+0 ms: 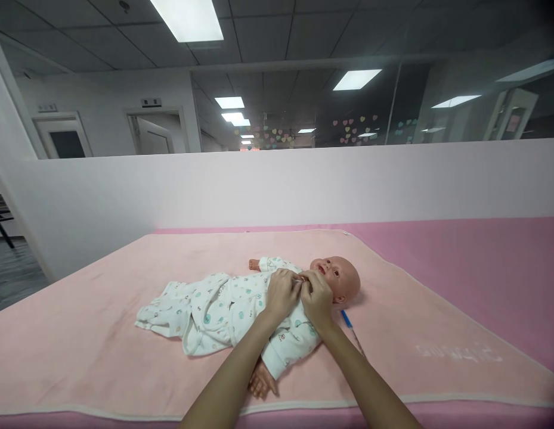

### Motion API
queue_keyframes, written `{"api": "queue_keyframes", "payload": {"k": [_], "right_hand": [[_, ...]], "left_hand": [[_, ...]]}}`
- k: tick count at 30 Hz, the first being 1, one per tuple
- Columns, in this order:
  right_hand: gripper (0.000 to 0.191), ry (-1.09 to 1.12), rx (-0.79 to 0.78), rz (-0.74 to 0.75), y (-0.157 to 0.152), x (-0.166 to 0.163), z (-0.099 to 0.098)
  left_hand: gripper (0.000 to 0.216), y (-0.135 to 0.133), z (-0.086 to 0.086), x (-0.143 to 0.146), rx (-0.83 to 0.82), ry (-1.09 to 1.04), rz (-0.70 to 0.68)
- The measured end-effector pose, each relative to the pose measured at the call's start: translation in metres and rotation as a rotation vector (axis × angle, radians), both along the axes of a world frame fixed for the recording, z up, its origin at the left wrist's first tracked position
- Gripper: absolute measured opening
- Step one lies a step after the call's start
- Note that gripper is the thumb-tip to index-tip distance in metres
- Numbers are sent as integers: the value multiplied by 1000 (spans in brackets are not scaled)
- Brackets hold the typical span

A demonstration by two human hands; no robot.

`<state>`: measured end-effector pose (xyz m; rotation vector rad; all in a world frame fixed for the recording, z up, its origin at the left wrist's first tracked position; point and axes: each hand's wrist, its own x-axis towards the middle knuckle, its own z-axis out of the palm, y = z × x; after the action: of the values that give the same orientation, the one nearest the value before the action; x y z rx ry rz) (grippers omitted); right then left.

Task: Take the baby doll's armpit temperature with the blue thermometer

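A baby doll (343,275) lies on its back, its head to the right, dressed in a white patterned baby outfit (214,301). At the top of its chest, just below the chin, my left hand (283,295) and my right hand (316,298) meet with fingers pinched. A thin whitish thing (298,280) shows between the two sets of fingertips; it is too small to name. One doll hand (262,380) pokes out of the near sleeve between my forearms. Beside the doll's head, partly behind my right forearm, lies a slim stick with a blue end (346,319).
A light pink mat (89,333) with a white edge lies under the doll, over a darker pink surface (495,268). A low white wall (303,185) runs along the back, with glass panels above it. A dark-legged piece of furniture (2,220) stands far left.
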<state>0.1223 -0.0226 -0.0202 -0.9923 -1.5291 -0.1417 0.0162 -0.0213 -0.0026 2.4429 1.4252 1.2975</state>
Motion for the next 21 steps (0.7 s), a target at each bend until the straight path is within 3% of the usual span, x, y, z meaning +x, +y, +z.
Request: {"api": "queue_keyframes", "payload": {"k": [12, 21], "right_hand": [[32, 7, -71, 133, 2, 0, -1], [32, 44, -21, 137, 4, 0, -1]], "left_hand": [[16, 1, 2, -1, -97, -76, 41], [24, 0, 6, -5, -171, -139, -34]]}}
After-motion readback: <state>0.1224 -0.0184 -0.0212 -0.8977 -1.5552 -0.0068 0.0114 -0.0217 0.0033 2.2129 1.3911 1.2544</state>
